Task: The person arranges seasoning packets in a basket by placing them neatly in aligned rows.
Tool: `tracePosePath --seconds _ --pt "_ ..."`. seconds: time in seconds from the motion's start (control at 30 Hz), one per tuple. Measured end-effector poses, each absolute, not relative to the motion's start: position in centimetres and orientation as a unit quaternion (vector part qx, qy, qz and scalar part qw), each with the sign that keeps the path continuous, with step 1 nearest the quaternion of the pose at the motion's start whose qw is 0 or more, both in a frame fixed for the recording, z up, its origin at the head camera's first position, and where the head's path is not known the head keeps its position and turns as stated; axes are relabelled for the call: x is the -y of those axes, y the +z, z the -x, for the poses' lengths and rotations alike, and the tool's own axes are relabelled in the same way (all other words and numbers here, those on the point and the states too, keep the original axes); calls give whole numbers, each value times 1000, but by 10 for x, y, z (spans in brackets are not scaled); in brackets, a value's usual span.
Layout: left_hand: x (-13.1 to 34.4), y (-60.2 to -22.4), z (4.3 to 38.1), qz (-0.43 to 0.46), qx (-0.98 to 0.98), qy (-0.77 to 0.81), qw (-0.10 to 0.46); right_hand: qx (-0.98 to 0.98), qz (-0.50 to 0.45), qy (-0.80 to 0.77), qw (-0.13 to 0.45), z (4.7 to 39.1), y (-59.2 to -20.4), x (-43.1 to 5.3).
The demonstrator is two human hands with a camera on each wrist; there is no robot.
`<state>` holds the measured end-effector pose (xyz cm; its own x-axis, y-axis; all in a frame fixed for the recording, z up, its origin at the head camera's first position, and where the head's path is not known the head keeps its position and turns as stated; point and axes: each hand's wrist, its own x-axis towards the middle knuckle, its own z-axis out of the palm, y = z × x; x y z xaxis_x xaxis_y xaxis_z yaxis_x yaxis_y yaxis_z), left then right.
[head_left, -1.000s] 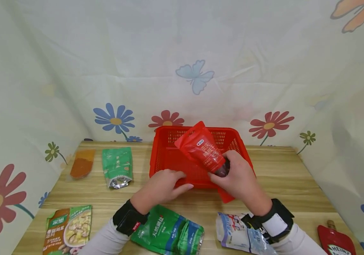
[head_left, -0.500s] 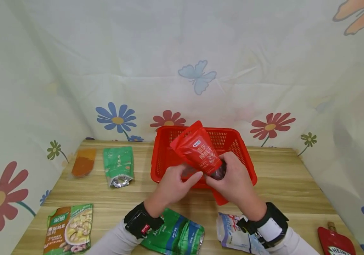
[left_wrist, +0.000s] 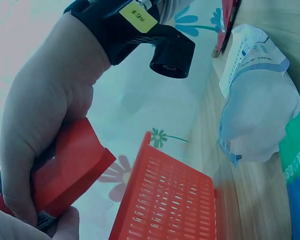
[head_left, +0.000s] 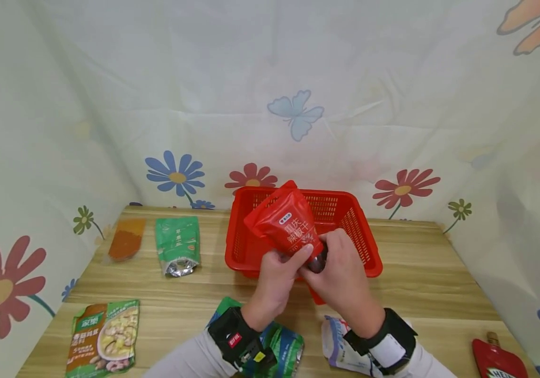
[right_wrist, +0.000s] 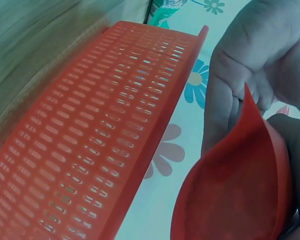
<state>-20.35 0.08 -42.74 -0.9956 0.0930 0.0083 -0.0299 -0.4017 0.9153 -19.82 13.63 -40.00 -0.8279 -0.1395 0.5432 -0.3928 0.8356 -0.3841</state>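
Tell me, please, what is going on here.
A person's left hand and right hand grip a tilted red plastic pouch by its lower end, raised above the wood-grain table, near a red rectangular perforated plastic basket. A green rectangular pouch lies to the basket's left, and a dark-red spouted pouch at the far right.

There are seven packets (head_left: 281, 218) (head_left: 125, 244) (head_left: 178, 239) (head_left: 104, 336) (head_left: 285, 344) (head_left: 338, 344) (head_left: 499, 359), one red basket (head_left: 356, 231), two black wrist straps (head_left: 227, 336) (head_left: 403, 329) and one table (head_left: 431, 278).
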Motion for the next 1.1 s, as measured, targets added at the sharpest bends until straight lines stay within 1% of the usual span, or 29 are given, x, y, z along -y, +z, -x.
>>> tracePosePath --seconds 0.17,0.43,0.7,0.87,1.1 --pt "-4 -427 203 -17 -558 830 25 919 -152 241 271 196 -402 -135" --pt "-9 -429 202 -12 -553 833 23 914 -157 230 295 196 -407 -134" --pt "-10 -428 201 -6 -570 821 1 911 -152 230 306 195 -407 -132" --pt "-6 -428 201 -7 -585 811 -7 918 -148 248 271 193 -404 -132" --pt "7 -429 206 -37 -614 789 -9 921 -169 307 169 191 -393 -139"
